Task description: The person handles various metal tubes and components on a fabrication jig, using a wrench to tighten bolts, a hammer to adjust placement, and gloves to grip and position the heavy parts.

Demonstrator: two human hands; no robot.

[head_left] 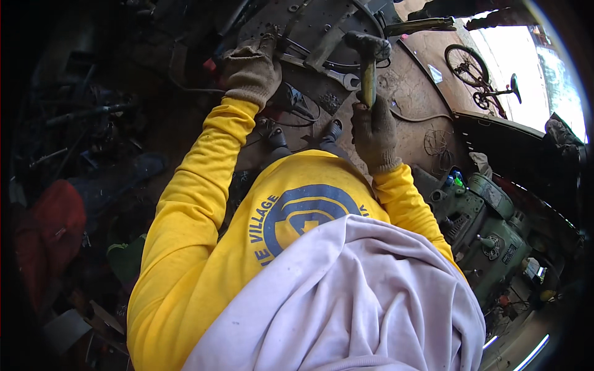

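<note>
My right hand, in a brown work glove, is wrapped round the wooden handle of a hammer. The hammer's dark steel head points away from me, over the edge of the metal work surface. At the left of that surface is my left hand in a worn, dirty knitted glove. Its fingers are closed at a dark, narrow piece that I cannot make out. Between the hands, an open-end wrench lies along the near edge of the work surface.
A dark power tool with a cable is below the wrench, near my feet. Dark metal scrap crowds the left side. To the right stand a green machine and, farther off, a bicycle. A hose crosses the floor.
</note>
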